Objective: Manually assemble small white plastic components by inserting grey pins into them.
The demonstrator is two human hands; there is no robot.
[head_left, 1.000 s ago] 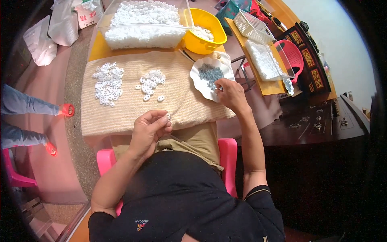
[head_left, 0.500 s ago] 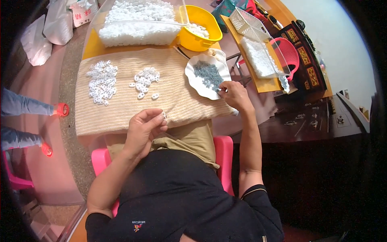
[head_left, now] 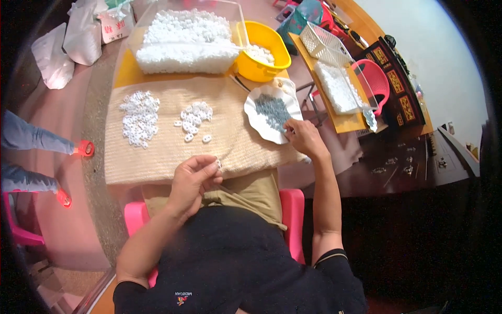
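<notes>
Over the near edge of the towel-covered table, my left hand (head_left: 196, 178) pinches a small white plastic piece (head_left: 218, 164) between thumb and fingertips. My right hand (head_left: 305, 137) reaches to the near right rim of a white scalloped plate (head_left: 255, 121). Its fingertips are pressed together, and anything between them is too small to make out. A heap of small grey-blue parts (head_left: 272, 109) lies on that plate. Two groups of similar white pieces rest on the towel: a larger spread pile (head_left: 140, 119) at the left and a smaller pile (head_left: 195, 116) in the middle.
A clear bin (head_left: 188, 57) full of white pieces stands at the back beside a yellow tub (head_left: 283, 57). To the right, a side bench (head_left: 342, 121) bears a white basket (head_left: 320, 43) and another clear bin. Someone's legs (head_left: 36, 133) in jeans show at the left.
The whole view has shifted slightly, so the table appears lower. Both hands keep nearly the same places, the left still pinching the white piece and the right still at the plate.
</notes>
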